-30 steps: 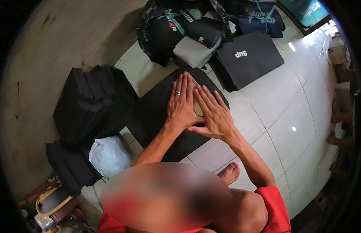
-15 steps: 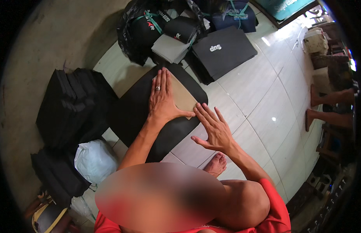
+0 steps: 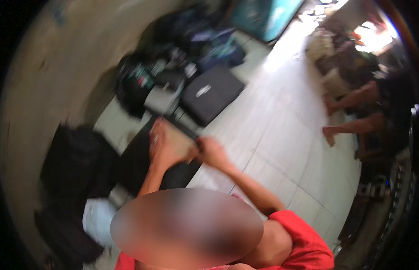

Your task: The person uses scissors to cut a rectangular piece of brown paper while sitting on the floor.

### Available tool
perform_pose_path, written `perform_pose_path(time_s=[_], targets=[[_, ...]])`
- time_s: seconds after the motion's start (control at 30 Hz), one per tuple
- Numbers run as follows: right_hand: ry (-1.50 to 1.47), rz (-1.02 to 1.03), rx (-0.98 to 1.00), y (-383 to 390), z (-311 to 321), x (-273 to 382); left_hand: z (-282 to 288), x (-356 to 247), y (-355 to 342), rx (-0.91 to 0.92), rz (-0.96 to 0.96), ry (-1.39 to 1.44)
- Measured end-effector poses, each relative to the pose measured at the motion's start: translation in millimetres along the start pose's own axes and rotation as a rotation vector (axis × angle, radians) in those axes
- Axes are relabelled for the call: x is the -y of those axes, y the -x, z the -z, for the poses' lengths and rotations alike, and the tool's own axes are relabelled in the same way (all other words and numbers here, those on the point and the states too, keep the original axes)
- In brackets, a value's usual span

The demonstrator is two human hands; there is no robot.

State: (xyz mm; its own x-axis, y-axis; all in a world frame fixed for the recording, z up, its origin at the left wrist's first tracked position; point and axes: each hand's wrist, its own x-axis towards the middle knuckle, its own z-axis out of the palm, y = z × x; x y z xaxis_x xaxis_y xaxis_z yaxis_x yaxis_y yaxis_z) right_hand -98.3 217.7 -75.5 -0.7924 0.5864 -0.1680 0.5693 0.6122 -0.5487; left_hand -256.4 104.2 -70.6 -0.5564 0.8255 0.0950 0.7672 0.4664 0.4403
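A tan flat board (image 3: 177, 140) lies on a black sheet (image 3: 134, 158) on the tiled floor in front of me. My left hand (image 3: 161, 146) presses flat on the board's left part, fingers together and thumb stretched toward its right corner. At that right corner is my right hand (image 3: 212, 152), its fingers curled in at the edge of the black sheet. A dark bit shows at those fingertips. Motion blur hides the finer finger detail, and a blurred oval covers the area close to my body.
Black folded goods (image 3: 79, 155) stand in stacks at the left, with a white plastic bag (image 3: 96, 221) beside them. Beyond the sheet are a black printed stack (image 3: 214, 95), grey pieces (image 3: 159, 101) and a black plastic bag (image 3: 128, 90). Another person's legs (image 3: 353, 101) are at the right.
The view has shifted, so the floor things appear lower and farther left. My right hand has gone from spread fingers to curled ones at the sheet's edge. My left hand stays on the board.
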Motion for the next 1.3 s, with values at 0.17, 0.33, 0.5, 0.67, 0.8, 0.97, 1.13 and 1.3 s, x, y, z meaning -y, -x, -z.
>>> perform_pose_path(time_s=[0.17, 0.33, 0.5, 0.67, 0.8, 0.97, 1.13, 1.3], targets=[[-0.231, 0.106, 0.021, -44.4, -45.3, 13.6, 3.4, 53.8, 17.2, -0.15, -0.14, -0.068], [-0.708, 0.064, -0.136, 19.9, 92.5, 17.9, 9.7, -12.9, -7.0, -0.279, 0.099, 0.803], [-0.683, -0.207, -0.451, 215.8, 167.5, -14.8, -16.8, -219.9, 17.2, 0.994, 0.226, 2.176], [-0.541, -0.549, -0.767, 333.3, 210.1, -12.4, -21.9, -349.6, 58.6, 1.169, 0.011, 2.024], [-0.753, -0.731, -0.82, 474.5, 166.0, 0.1, -29.9, -403.4, 168.8, 1.5, 0.202, 1.887], [-0.832, -1.122, -0.876, 599.3, 38.9, 13.5, -53.5, -403.2, 218.6, 1.736, 0.49, 1.54], [-0.488, -1.628, -1.398, 760.5, -102.5, -43.5, -105.6, -418.2, 276.5, 1.877, 0.528, 1.379], [-0.214, -1.614, -1.387, 816.7, -110.0, -176.0, -127.9, -449.4, 304.7, 2.043, 0.63, 1.272]])
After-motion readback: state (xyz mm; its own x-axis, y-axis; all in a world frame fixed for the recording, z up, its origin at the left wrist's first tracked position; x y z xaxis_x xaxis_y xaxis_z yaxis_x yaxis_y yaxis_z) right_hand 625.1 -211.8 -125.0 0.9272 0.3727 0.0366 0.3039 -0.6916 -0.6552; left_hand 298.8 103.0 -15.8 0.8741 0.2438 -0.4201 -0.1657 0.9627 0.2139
